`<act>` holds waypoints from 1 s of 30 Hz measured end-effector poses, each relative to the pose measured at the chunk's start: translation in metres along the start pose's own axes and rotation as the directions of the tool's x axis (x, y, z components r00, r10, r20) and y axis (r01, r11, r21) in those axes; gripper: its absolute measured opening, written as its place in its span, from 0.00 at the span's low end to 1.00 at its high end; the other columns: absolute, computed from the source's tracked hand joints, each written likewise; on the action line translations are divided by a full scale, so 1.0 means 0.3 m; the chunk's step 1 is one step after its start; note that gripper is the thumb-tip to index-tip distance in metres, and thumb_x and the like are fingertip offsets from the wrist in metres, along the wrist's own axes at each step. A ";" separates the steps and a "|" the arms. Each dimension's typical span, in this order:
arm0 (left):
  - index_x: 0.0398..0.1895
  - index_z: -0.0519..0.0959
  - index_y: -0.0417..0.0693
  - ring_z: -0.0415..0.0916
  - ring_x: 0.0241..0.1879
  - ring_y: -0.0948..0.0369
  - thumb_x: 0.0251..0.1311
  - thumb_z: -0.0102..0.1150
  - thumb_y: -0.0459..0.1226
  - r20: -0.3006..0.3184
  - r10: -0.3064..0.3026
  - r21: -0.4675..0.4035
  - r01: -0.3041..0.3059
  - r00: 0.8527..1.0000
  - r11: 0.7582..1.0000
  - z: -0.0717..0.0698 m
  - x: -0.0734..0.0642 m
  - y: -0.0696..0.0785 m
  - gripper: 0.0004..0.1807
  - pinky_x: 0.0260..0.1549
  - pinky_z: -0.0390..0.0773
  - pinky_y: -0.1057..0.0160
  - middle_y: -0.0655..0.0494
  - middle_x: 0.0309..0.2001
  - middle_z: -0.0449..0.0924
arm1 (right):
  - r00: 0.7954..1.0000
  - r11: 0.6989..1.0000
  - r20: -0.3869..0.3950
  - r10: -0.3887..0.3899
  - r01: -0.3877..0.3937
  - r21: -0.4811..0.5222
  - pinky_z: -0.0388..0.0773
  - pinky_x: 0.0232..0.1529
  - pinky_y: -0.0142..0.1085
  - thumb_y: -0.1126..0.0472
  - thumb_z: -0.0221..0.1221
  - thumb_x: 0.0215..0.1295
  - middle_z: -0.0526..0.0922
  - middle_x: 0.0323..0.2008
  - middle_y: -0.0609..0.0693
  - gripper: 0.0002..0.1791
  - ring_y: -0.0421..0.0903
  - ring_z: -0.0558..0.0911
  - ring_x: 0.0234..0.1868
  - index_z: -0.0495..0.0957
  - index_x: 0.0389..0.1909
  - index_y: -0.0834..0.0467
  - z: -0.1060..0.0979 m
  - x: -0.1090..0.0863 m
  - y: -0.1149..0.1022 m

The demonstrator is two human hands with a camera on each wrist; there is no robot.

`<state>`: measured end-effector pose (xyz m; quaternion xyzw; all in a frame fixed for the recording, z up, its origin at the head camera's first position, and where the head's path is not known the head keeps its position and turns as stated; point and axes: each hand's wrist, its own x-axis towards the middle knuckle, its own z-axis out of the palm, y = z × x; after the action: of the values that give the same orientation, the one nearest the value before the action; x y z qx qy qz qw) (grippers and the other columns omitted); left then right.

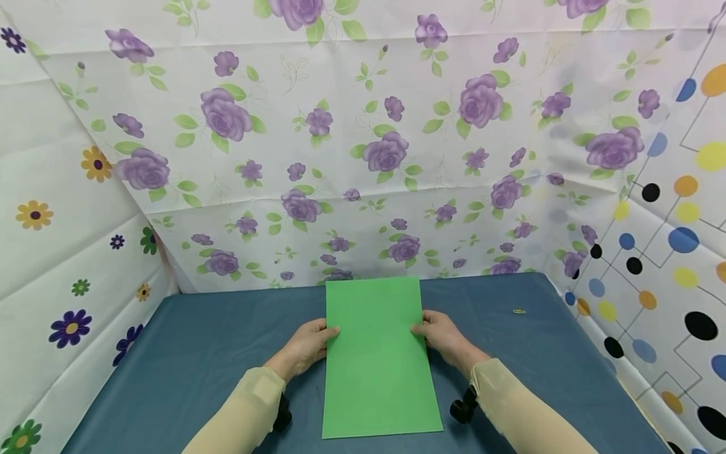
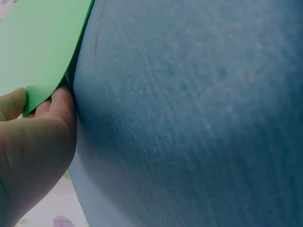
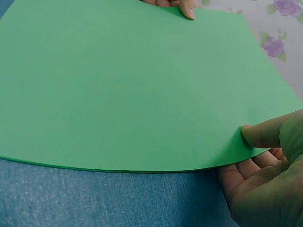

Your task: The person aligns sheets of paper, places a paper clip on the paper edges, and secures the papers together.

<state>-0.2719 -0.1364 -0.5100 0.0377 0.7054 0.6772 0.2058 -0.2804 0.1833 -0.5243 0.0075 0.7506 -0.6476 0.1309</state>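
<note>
across the back, cloth [image 1: 340, 154]: white with purple roses and green leaves, lightly creased.
counter [image 1: 238, 340]: dark blue, spread out below the cloth.
side cloths: daisies on the left one [image 1: 51, 271], coloured dots and thin lines on the right one [image 1: 658, 208].
sleeves: pale, left [image 1: 241, 403] and right [image 1: 522, 403] reaching in from the near side.
sheet [image 1: 374, 359]: plain green, held between the hands over the middle of the counter, its sides off the surface; whether its near edge touches, i cannot tell.
left hand [image 1: 306, 347]: pinching the sheet's left edge, thumb on top, other fingers [image 2: 64, 101] beneath.
right hand [image 1: 448, 340]: pinching the right edge the same way.
sheet's risk: hands pressing toward each other would likely buckle it; one weak pinch could let that side drop; a hard thumb might crease it.
black pieces: one by each cuff, left [image 1: 282, 416], right [image 1: 464, 407].
yellow loop [image 1: 518, 311]: small, far right on the counter, well apart from the sheet, so probably safe from being knocked.
</note>
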 end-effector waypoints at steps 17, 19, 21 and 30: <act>0.64 0.71 0.31 0.81 0.51 0.53 0.80 0.49 0.36 0.024 -0.007 0.007 0.007 1.000 1.000 -0.013 0.005 -0.020 0.19 0.51 0.83 0.55 0.42 0.55 0.79 | 1.000 1.000 -0.006 0.018 -0.018 -0.025 0.85 0.42 0.45 0.69 0.56 0.75 0.85 0.47 0.58 0.17 0.51 0.86 0.42 0.76 0.61 0.69 -0.005 0.001 0.012; 0.66 0.70 0.31 0.81 0.51 0.53 0.80 0.48 0.36 0.029 -0.010 0.002 0.010 1.000 1.000 -0.014 0.006 -0.021 0.20 0.51 0.83 0.55 0.42 0.56 0.79 | 1.000 0.999 -0.005 0.017 -0.017 -0.027 0.85 0.41 0.45 0.69 0.56 0.75 0.85 0.46 0.58 0.16 0.51 0.86 0.41 0.76 0.60 0.70 -0.005 0.000 0.014; 0.66 0.70 0.30 0.81 0.51 0.53 0.80 0.48 0.36 0.034 -0.012 0.000 0.012 0.999 1.000 -0.014 0.006 -0.021 0.20 0.51 0.83 0.55 0.42 0.56 0.79 | 1.000 0.999 -0.004 0.022 -0.022 -0.025 0.85 0.41 0.45 0.69 0.56 0.75 0.85 0.46 0.59 0.16 0.51 0.86 0.41 0.76 0.59 0.70 -0.007 0.001 0.015; 0.66 0.70 0.31 0.81 0.51 0.53 0.81 0.48 0.37 0.032 0.002 0.009 -0.003 0.999 1.000 -0.016 0.004 -0.025 0.20 0.51 0.83 0.54 0.41 0.55 0.78 | 0.999 0.999 -0.028 0.018 -0.019 -0.051 0.85 0.42 0.43 0.68 0.59 0.73 0.84 0.44 0.58 0.13 0.50 0.85 0.39 0.79 0.54 0.68 -0.029 0.002 0.006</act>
<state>-0.2731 -0.1413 -0.5177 0.0504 0.7050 0.6736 0.2161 -0.2823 0.1918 -0.5251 0.0202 0.7687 -0.6267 0.1266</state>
